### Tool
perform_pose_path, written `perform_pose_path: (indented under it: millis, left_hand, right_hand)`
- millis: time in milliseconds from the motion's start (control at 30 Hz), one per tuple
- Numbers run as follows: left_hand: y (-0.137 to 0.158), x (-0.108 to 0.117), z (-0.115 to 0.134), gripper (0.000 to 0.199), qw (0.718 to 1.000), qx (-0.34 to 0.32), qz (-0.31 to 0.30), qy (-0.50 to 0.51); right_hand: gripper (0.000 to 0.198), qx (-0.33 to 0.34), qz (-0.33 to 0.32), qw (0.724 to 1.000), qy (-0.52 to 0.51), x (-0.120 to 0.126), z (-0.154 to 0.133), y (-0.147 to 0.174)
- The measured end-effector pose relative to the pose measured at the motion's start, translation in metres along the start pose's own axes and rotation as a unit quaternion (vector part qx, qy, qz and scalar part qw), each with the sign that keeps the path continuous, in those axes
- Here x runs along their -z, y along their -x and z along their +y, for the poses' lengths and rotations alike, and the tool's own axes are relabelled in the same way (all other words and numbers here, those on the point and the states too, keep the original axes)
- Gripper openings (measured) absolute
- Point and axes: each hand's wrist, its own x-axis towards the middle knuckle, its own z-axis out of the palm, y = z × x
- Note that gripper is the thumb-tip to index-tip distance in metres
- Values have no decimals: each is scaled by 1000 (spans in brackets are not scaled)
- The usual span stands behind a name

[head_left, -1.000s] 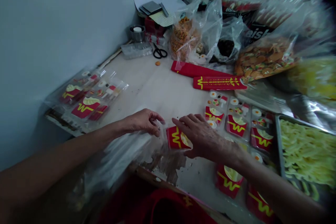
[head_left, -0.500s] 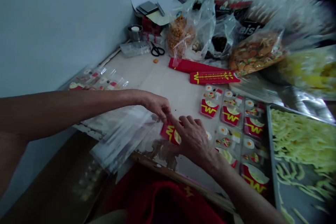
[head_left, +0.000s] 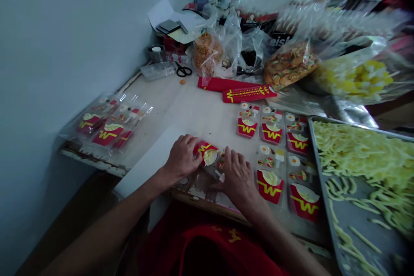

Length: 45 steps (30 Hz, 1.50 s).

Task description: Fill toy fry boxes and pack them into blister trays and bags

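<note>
My left hand [head_left: 183,157] is closed on the near-left end of a clear plastic blister pack [head_left: 209,156], which holds a red fries carton with a yellow W and small toy food pieces. My right hand [head_left: 239,174] grips the pack's other end, fingers curled over its edge and thumb along the near side. The pack lies over the front of the table, and the fingers hide both of its ends. Right of my right hand, several similar packs [head_left: 271,187] lie in rows. Under my left forearm is a stack of flat, pale plastic sleeves [head_left: 145,168].
A metal tray [head_left: 347,211] of pale fry-shaped strips borders the packs on the right. Bagged packs [head_left: 108,131] lie at the left table edge. Behind are flat red cartons [head_left: 249,94], scissors [head_left: 183,70] and bags of small pieces [head_left: 291,64].
My left hand has come back toward me and now grips the pack's left end. More of the pack shows between my hands. The view has shifted, showing more of the tray.
</note>
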Motion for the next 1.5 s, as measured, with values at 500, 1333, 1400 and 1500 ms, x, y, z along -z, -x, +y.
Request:
perform_pose_path:
  millis: [500,1333,1400,1500]
  left_hand:
    - [-50,3,20,18,982,12,-103,-158]
    - [-21,13,32,10,994,103,21,-4]
    - [-19,15,41,12,996,94,4,-2]
    - [-8,14,69,15,997,70,-23,29]
  right_hand:
    - [90,-41,33,997,-51,-9,16,14]
    - [48,-243,-130,512,-814,-8,33,11]
    - [44,-258,-110,520,-807,-8,23,6]
    - [42,-252,-89,534,-802,-11,7,-8]
